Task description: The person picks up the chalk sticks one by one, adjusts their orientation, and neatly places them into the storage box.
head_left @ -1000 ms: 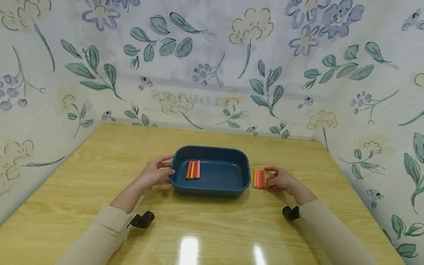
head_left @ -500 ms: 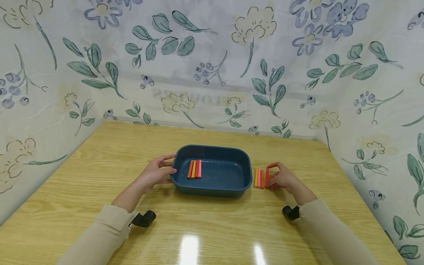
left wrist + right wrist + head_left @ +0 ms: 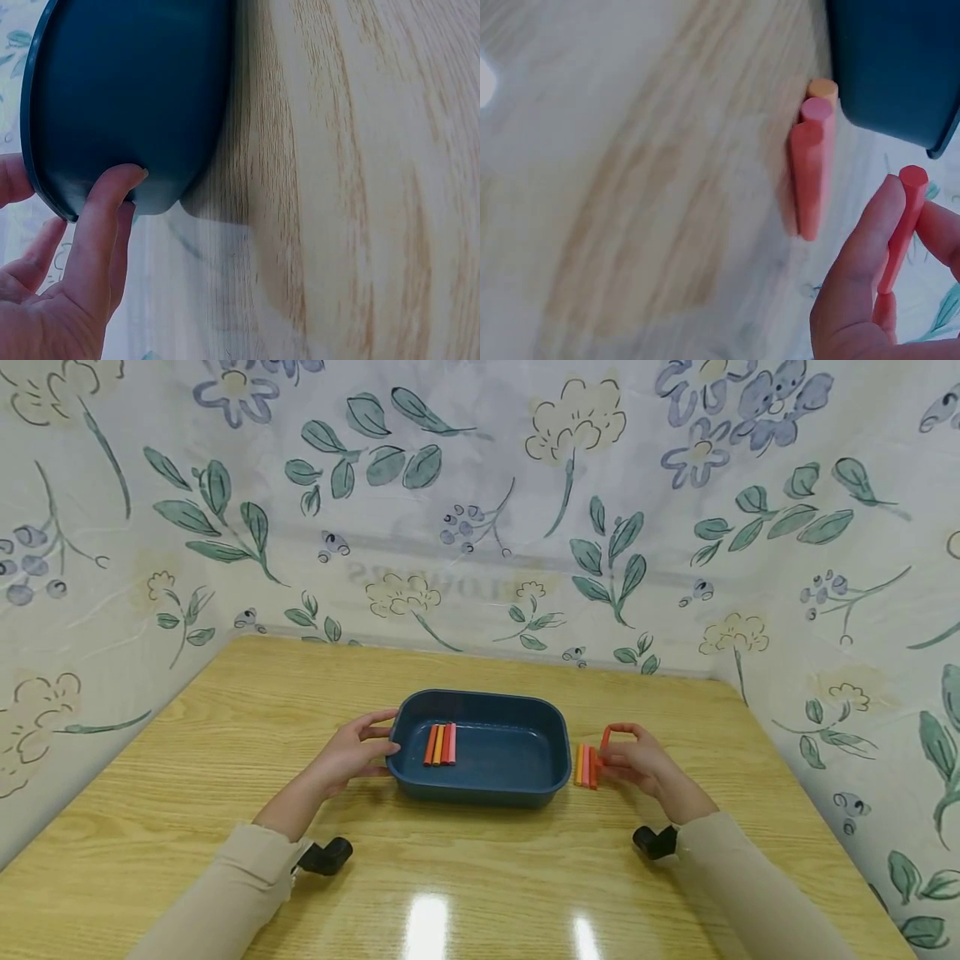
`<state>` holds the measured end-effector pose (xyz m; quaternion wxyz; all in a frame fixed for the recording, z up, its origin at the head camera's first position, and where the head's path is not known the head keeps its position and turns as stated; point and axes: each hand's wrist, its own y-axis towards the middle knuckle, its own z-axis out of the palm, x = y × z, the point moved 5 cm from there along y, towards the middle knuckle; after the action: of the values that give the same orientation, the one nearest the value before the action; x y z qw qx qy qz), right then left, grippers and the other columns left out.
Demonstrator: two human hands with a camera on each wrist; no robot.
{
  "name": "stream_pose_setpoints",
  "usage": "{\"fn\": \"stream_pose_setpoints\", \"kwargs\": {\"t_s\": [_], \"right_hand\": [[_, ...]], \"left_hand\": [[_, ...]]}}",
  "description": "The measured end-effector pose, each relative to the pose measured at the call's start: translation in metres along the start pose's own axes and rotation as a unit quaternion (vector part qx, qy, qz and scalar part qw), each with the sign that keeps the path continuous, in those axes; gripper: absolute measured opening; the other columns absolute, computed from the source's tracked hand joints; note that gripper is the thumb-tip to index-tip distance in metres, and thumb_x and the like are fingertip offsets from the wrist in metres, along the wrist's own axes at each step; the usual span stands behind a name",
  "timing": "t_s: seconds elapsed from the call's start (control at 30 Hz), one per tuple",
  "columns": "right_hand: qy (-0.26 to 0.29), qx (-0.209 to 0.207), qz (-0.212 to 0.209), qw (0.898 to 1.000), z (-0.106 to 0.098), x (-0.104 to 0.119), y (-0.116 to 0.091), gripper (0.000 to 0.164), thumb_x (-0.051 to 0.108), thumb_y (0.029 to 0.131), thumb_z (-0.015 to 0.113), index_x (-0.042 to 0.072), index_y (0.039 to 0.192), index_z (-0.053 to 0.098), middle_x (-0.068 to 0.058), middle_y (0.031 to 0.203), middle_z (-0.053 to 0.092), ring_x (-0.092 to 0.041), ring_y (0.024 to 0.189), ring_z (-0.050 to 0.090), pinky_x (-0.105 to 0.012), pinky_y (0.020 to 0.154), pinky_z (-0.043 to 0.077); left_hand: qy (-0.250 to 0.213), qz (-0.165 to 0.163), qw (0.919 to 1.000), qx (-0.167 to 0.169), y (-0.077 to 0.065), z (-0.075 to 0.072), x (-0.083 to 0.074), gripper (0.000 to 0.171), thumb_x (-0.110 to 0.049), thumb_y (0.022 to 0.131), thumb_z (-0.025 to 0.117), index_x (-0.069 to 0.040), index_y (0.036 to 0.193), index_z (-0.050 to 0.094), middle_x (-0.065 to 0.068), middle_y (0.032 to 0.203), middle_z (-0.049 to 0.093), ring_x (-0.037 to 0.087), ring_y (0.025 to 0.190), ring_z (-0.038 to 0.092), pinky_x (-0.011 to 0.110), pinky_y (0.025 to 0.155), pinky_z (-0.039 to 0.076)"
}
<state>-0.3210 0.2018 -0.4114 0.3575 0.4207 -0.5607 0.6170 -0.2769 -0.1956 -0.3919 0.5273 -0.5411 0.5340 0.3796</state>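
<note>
A dark blue rectangular box stands on the table with several red, yellow and pink crayons side by side at its left end. My left hand holds that end, its thumb at the rim and fingers against the outer wall. Between the thumb and fingers of my right hand is a red crayon, tilted and raised beside the row. Three crayons, yellow, pink and red, lie together on the table just right of the box.
The wooden table runs back to a floral cloth that also encloses both sides. Black wrist mounts sit at the cuffs of both beige sleeves.
My right hand has pulled the red crayon away from the row's right end and lifted it. The left hand and box keep their places.
</note>
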Motion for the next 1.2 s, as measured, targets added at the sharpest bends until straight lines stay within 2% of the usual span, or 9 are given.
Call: {"fn": "stream_pose_setpoints", "kwargs": {"t_s": [0.3,0.53,0.73,0.97,1.2], "right_hand": [[0.025,0.009,-0.025,0.999,0.009,0.017,-0.004,0.063,-0.003,0.09,0.054,0.001,0.141,0.019,-0.016,0.096,0.061,-0.017,0.07,0.066,-0.034,0.075,0.055],[0.026,0.029,-0.03,0.999,0.024,0.03,-0.005,0.064,-0.004,0.089,0.056,0.001,0.14,0.019,-0.013,0.088,0.061,-0.018,0.069,0.065,-0.035,0.075,0.055],[0.008,0.026,-0.025,0.999,0.037,0.038,-0.005,0.061,-0.003,0.088,0.058,0.004,0.138,0.024,-0.015,0.093,0.059,-0.019,0.069,0.065,-0.037,0.076,0.055],[0.018,0.039,-0.018,0.999,0.05,0.048,-0.002,0.061,-0.002,0.089,0.058,0.006,0.139,0.025,-0.015,0.093,0.061,-0.019,0.07,0.065,-0.034,0.073,0.056],[0.025,0.054,-0.007,0.998,0.067,0.057,0.001,0.064,-0.003,0.089,0.058,0.007,0.142,0.023,-0.021,0.11,0.053,-0.02,0.076,0.064,-0.034,0.075,0.055]], "left_hand": [[0.006,-0.004,0.9999,-0.008,0.0,0.0,0.0,0.059,-0.001,0.091,0.054,-0.004,0.145,0.03,0.03,0.137,0.034,0.039,0.104,0.057,0.044,0.076,0.054],[0.006,-0.005,0.9999,-0.008,0.001,0.0,0.0,0.059,-0.001,0.091,0.054,-0.004,0.145,0.029,0.03,0.137,0.033,0.041,0.108,0.055,0.044,0.076,0.054],[0.004,-0.002,1.0,-0.004,0.0,0.0,0.0,0.059,0.0,0.091,0.054,-0.003,0.145,0.029,0.031,0.137,0.033,0.037,0.103,0.058,0.044,0.076,0.054],[0.001,0.002,1.0,-0.002,0.0,0.0,0.0,0.059,0.0,0.091,0.053,-0.003,0.145,0.029,0.031,0.136,0.033,0.038,0.103,0.058,0.044,0.076,0.054],[0.004,0.0,1.0,-0.001,0.001,0.0,0.0,0.059,0.0,0.091,0.053,-0.003,0.145,0.029,0.031,0.137,0.033,0.039,0.105,0.057,0.044,0.076,0.054]]}}
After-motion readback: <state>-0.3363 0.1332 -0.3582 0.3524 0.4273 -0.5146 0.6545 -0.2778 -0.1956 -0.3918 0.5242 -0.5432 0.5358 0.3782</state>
